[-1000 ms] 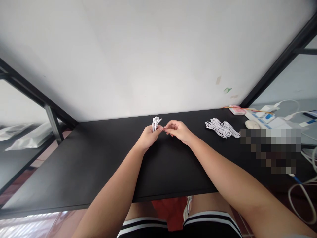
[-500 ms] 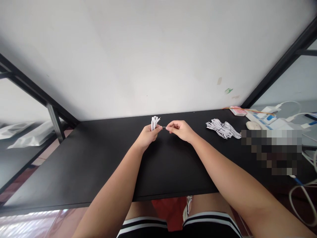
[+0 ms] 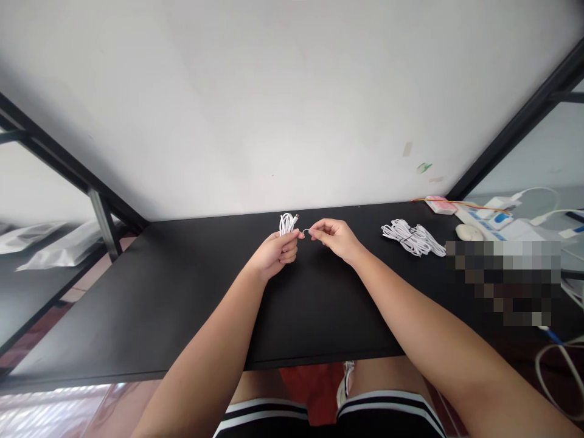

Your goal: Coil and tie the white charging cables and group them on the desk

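My left hand [image 3: 276, 249] is closed around a coiled white cable [image 3: 287, 223], whose loops stick up above the fist with a small metal-tipped plug at the top right. Between the two hands bends a short, thin white strand [image 3: 306, 230], like a wire tie. My right hand [image 3: 335, 237] pinches the strand's right end between thumb and fingertips. The strand's left end meets the left thumb and fingertip; whether it joins the cable is hidden. Both hands are just above the black table [image 3: 191, 292].
A second bundle of white cable [image 3: 413, 237], bound with a dark tie, lies to the right. Beyond it are a white mouse [image 3: 469, 232], a power strip [image 3: 486, 222] with plugs, and a pink-and-white box [image 3: 440, 205]. A pale wall [image 3: 274, 109] rises behind the table.
The strand, nearly straight before, now bows upward in a small arc. My left hand has turned slightly, bringing the cable's plug into clearer view.
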The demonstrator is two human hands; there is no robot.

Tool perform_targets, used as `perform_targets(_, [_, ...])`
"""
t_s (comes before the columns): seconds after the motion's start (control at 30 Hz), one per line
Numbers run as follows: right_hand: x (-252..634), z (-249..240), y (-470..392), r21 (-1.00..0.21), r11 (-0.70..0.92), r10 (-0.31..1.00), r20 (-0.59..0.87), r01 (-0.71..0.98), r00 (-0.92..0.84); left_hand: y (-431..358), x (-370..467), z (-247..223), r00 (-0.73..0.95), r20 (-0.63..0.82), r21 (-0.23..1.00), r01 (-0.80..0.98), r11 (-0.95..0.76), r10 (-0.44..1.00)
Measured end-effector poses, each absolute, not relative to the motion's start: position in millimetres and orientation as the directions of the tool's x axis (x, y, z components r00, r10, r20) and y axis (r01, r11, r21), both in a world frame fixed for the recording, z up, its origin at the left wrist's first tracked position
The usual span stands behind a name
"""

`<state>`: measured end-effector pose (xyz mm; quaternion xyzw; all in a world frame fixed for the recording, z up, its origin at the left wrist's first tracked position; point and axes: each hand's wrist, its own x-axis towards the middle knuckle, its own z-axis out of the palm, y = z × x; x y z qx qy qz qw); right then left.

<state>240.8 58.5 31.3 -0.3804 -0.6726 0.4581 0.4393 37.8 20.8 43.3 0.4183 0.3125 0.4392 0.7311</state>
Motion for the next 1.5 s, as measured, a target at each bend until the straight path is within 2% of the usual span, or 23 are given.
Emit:
perform_targets(0.27, [240.2,33.7,57.2,-0.956,0.282,0.921,0.244,0.087,-0.303,20.9,40.5,42.0,0.419,-0.148,0.902,-0.314,0.296,0.896])
perform_targets(0.7, [235.6,31.6,56.0,-0.958,0.283,0.906,0.254,0.038,-0.339,18.7,39.5,41.3,0.44,-0.056,0.861,-0.434,0.266,0.896])
perform_targets(1.0, [235.7,30.9,56.3,-0.964,0.264,0.907,0.253,-0.014,-0.335,19.6,39.6,43.4,0.467,-0.092,0.811,-0.478,0.338,0.879])
perform_targets(1.23, [235.3,31.7,54.9,-0.962,0.273,0.906,0.251,0.016,-0.341,18.8,39.7,42.1,0.448,-0.083,0.841,-0.447,0.303,0.89])
perform_targets(1.37, [236.0,31.9,55.7,-0.961,0.276,0.923,0.257,0.025,-0.284,20.9,40.9,43.0,0.422,-0.161,0.854,-0.392,0.34,0.892])
perform_targets(1.5, [236.2,33.3,56.4,-0.947,0.319,0.941,0.311,0.038,-0.136,25.4,45.7,41.2,0.275,-0.312,0.853,-0.341,0.395,0.91])
